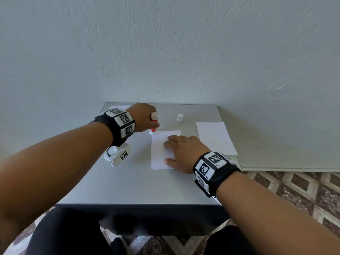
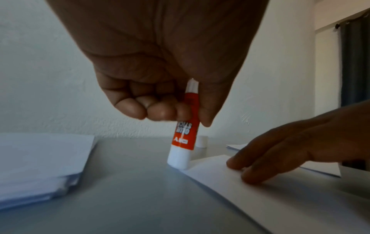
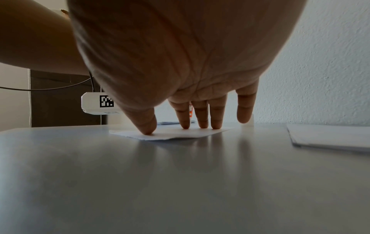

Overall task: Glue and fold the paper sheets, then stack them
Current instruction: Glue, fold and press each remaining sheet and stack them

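A white paper sheet (image 1: pixel 159 151) lies in the middle of the grey table (image 1: pixel 139 186). My right hand (image 1: pixel 181 153) presses it flat with straight fingers (image 3: pixel 185 121) and thumb. My left hand (image 1: pixel 144 117) grips a red and white glue stick (image 1: pixel 153 124), held upside down. Its white tip (image 2: pixel 178 161) touches the sheet's far left corner (image 2: pixel 192 167). The glue stick's white cap (image 1: pixel 180 117) stands apart on the table beyond the sheet.
A pile of white sheets (image 1: pixel 216 138) lies at the right of the table, near its edge. Another paper stack (image 2: pixel 40 164) sits at the far left corner. The wall rises right behind the table. Patterned floor shows to the right.
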